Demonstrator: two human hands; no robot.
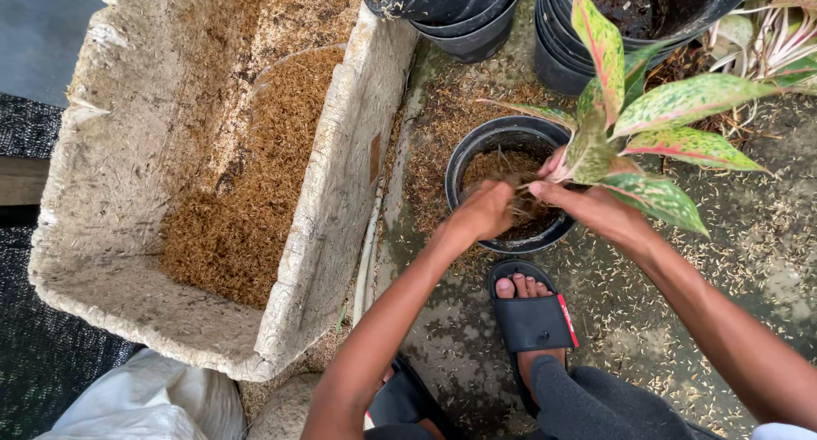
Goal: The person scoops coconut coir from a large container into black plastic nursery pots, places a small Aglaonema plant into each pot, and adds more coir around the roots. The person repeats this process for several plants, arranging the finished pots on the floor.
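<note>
Hands over black plastic pot [477, 151] on the gravel floor [766, 227]. Left hand [483, 210]: fingers curled down into the brown husk filling inside the pot, closed on a clump of it. Right hand [587, 203]: fingers clamped on the base of a green-and-pink leafed plant [647, 125], roots hanging in the pot. Beside, left: pale trough [128, 176] holding loose husk [255, 176]. Behind: stacked black pots [459, 10]. Below: black sandal [532, 321].

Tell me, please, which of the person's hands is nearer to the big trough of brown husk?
Left. The left hand is inside the black pot, on the side facing the husk trough; the right hand holds the plant at the pot's far side.
</note>
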